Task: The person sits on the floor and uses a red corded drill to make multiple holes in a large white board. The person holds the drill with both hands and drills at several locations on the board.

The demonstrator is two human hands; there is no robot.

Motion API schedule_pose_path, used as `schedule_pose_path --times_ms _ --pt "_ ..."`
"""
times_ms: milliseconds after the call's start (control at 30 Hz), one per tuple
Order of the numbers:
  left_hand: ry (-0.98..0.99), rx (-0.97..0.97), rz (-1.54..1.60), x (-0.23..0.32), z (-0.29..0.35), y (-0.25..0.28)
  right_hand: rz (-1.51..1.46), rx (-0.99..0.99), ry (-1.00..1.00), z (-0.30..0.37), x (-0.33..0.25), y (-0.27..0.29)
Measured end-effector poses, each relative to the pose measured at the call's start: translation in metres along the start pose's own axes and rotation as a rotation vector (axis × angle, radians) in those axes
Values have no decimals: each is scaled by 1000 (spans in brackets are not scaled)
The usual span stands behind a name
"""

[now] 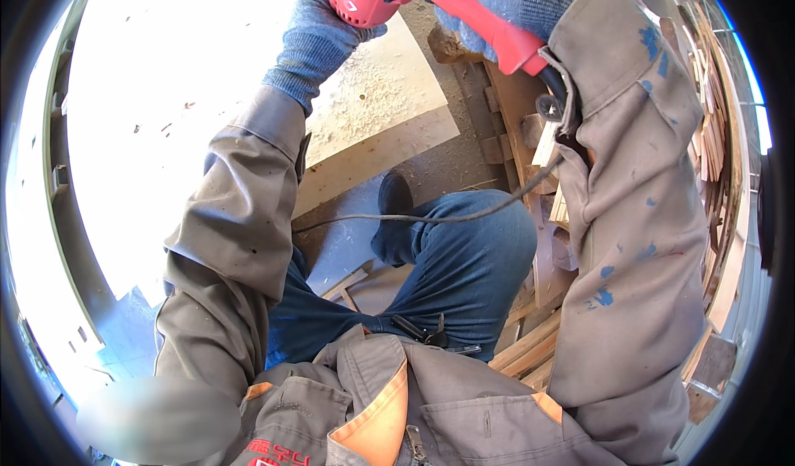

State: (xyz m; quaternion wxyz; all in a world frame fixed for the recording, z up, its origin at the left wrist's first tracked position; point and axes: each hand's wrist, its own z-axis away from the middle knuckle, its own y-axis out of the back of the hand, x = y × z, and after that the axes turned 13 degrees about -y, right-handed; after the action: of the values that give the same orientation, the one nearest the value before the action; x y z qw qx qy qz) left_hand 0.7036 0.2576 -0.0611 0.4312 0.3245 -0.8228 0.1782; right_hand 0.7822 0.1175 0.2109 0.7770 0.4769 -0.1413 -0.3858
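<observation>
Blue-gloved left hand (318, 42) and right hand (520, 4) around a red power tool (358, 0) near a sawdust-strewn board (381, 153)

The tool (497, 32) is red, 2 gloves (308, 43) greyish blue, trousers (468, 271) blue. The jacket (480, 375) is grey-brown with blue spots. In glare, the board (381, 153) seems pale yellow.

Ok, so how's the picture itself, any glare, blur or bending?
In the head view, glare bleaches the upper left nearly white, swallowing detail beside the wooden board; head view again, a blurred grey oval at lower left hides what lies there, and edges bow near the borders, while the red power tool looks fairly sharp.
</observation>
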Motion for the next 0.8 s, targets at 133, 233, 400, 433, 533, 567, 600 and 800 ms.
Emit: schedule_pose_path --times_ms 133,233,400,433,533,567,600,800 --pt "40 23 68 -1 0 0 11 -1 54 -1 2 0" --pt "67 21 74 -1 0 -1 10 -10 98 -3 8 0" --pt "53 23 100 -2 1 -1 19 -18 160 -6 10 0" --pt "62 30 134 -2 1 -2 17 -19 167 -8 11 0" --pt "63 18 88 -7 1 1 15 -17 196 -9 12 -1" --pt "57 11 48 -8 0 3 16 -15 207 -10 11 1" --pt "62 24 85 -9 0 3 16 -13 215 -11 11 2" --pt "44 16 106 1 -2 -10 22 -3 229 -11 16 1"
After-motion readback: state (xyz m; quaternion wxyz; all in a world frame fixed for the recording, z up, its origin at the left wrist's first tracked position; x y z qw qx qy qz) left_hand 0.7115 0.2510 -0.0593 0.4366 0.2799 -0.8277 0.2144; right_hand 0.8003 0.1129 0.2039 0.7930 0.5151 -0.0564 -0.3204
